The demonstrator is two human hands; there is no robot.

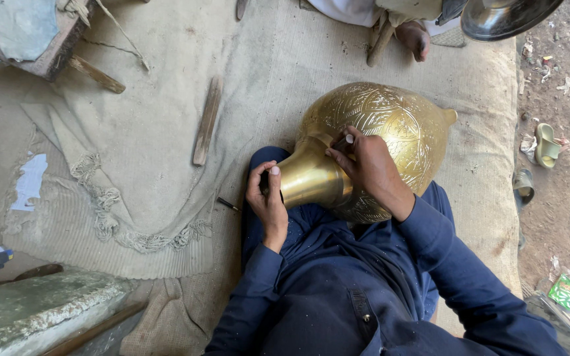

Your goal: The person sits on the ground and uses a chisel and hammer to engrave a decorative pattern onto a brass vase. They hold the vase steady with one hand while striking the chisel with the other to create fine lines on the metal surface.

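A large engraved brass vase (pixel 390 125) lies on its side across my lap, its smooth flared neck pointing left. My left hand (pixel 266 198) grips the rim of the neck at its mouth. My right hand (pixel 364 165) rests on the shoulder of the vase and is closed around a small engraving tool (pixel 346 140), whose tip meets the metal where the neck joins the body. Dark blue sleeves cover both my arms.
Burlap sacking (pixel 166 118) covers the ground, with a wooden strip (pixel 206 122) and a small dark tool (pixel 227 204) lying on it. Another person's foot (pixel 415 38) and a metal bowl (pixel 503 16) sit at the top. Sandals (pixel 546 145) lie on dirt at right.
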